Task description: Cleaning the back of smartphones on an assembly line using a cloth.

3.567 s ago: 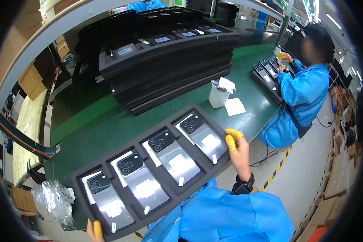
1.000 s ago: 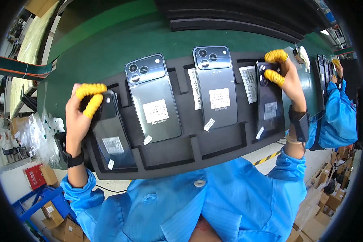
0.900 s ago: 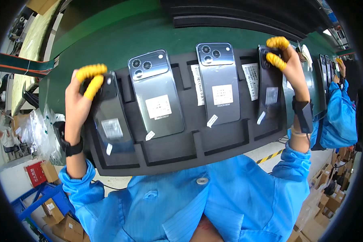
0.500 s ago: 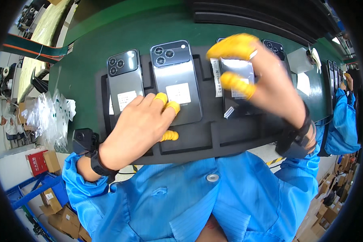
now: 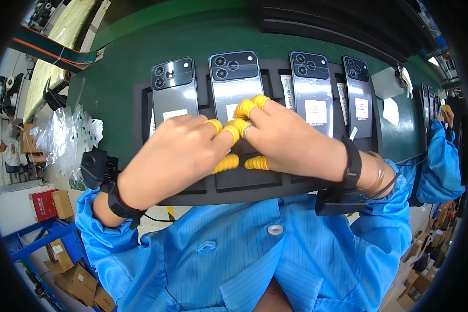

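Both hands meet over the second phone from the left (image 5: 239, 93), and they cover its lower half from where I stand! The left hand (image 5: 174, 156) is half curled, thumb spread below its fingertips; the right hand (image 5: 291, 138) mirrors it, fingers bent, thumb low. Yellow covers on those fingertips crowd together, and I can't tell whether either hand is pinching anything. That phone lies back-up on the black tray (image 5: 226, 196), on the green tabletop (image 5: 135, 65).

The leftmost phone (image 5: 174, 99) loses its lower end behind the left hand. The third phone (image 5: 312, 86) has its bottom edge behind the right forearm; the rightmost phone (image 5: 357, 86) shows nearly whole. On to the printing: the third phone carries a white label (image 5: 315, 111), lines too fine to read, with pale lettering beneath. A printed strip (image 5: 287, 91) stands out beside it, partly under the phone. Far right, a co-worker in blue (image 5: 439, 166) is squeezed small against the dark rim.
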`<act>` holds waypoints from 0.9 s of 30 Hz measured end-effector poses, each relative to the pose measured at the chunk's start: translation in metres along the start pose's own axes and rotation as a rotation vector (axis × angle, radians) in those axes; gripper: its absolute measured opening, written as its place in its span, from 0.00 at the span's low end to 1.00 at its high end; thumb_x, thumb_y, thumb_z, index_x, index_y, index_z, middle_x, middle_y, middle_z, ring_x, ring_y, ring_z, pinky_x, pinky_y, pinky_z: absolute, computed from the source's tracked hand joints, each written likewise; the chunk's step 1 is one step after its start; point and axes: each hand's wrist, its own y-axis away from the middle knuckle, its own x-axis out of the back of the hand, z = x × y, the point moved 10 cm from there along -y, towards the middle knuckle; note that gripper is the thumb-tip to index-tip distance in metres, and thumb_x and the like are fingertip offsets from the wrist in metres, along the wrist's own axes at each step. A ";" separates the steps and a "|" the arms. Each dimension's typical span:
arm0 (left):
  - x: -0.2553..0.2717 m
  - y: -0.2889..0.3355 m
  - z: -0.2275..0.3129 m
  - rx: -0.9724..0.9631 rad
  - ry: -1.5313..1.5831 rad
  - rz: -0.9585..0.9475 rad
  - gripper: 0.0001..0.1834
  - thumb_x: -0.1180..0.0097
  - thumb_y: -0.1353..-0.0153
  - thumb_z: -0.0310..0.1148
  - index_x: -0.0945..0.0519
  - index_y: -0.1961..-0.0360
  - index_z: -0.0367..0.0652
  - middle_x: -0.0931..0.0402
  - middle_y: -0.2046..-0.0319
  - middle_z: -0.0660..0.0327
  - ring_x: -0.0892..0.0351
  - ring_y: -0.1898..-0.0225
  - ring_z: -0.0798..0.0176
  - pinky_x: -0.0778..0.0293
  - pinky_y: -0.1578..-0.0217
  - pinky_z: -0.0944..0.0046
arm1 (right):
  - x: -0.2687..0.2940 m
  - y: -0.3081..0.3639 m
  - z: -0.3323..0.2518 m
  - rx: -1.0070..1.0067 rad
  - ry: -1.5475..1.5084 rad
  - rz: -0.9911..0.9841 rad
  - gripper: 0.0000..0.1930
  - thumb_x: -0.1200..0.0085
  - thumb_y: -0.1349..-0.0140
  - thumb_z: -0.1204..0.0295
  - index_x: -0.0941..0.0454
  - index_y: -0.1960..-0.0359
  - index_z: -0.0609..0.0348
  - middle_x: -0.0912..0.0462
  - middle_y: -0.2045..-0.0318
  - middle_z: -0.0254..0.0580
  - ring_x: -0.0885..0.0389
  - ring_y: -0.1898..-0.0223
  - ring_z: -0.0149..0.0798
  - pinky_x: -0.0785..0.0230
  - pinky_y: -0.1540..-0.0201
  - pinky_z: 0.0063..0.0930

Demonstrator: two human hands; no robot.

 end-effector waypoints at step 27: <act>0.020 -0.001 -0.004 -0.004 -0.005 0.034 0.13 0.36 0.54 0.36 0.26 0.76 0.41 0.27 0.81 0.59 0.24 0.77 0.56 0.27 0.75 0.61 | 0.007 0.003 -0.002 0.075 0.006 0.099 0.22 0.34 0.62 0.72 0.26 0.62 0.64 0.27 0.61 0.44 0.28 0.59 0.43 0.29 0.57 0.31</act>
